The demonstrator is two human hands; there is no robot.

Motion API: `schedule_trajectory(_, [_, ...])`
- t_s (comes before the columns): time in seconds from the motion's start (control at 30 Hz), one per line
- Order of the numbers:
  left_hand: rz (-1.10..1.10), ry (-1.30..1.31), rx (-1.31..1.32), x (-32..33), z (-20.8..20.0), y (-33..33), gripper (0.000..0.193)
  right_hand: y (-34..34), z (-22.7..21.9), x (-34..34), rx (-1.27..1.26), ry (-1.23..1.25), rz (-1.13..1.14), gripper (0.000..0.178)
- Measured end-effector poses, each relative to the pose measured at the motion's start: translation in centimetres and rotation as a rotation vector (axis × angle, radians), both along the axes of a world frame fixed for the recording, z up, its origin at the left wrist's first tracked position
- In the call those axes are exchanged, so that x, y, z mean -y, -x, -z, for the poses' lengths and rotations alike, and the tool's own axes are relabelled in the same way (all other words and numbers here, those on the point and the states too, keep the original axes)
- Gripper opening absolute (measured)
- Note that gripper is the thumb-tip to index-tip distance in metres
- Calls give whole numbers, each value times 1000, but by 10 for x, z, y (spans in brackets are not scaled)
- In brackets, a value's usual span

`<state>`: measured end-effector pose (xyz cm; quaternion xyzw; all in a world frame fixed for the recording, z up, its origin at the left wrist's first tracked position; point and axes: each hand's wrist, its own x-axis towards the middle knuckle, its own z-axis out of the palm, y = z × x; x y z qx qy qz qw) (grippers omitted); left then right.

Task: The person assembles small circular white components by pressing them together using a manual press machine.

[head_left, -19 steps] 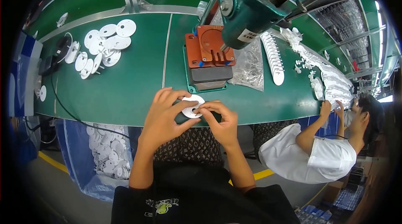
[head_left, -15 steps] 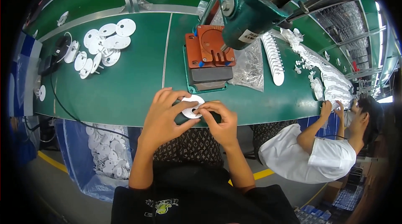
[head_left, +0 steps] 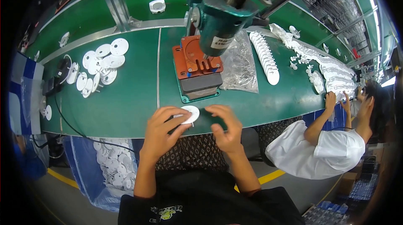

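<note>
while left hand pinches white disc, right hand open just beside, touching nothing

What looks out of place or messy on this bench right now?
Nothing looks damaged or spilled. The round white plastic discs at far left lie in a loose, overlapping heap, unlike the neat fanned row of white discs beside the crumpled clear plastic bag. The left hand holds one white disc.
</note>
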<state>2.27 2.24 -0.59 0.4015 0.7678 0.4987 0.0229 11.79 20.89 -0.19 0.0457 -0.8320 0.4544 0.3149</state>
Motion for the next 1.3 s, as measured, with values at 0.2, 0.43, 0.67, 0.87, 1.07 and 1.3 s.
schedule_trajectory(0.2, [-109,-100,-409,-38,-54,14,34,-2,21,-13,231,18,286,10])
schedule_trajectory(0.43, [-267,179,-589,-77,-54,53,40,6,22,-9,62,-152,297,3])
schedule_trajectory(0.67, [-265,114,-629,-91,-58,78,44,11,19,-11,95,-127,251,6])
schedule_trajectory(0.87, [-79,-44,-463,-103,-47,89,44,48,-90,-42,-404,-246,457,39])
schedule_trajectory(1.07, [-101,-101,-311,-99,-32,83,48,115,-272,-85,-525,130,117,27])
schedule_trajectory(1.3, [-67,-48,-272,-90,-27,93,57,74,-221,-67,-762,456,-169,16])
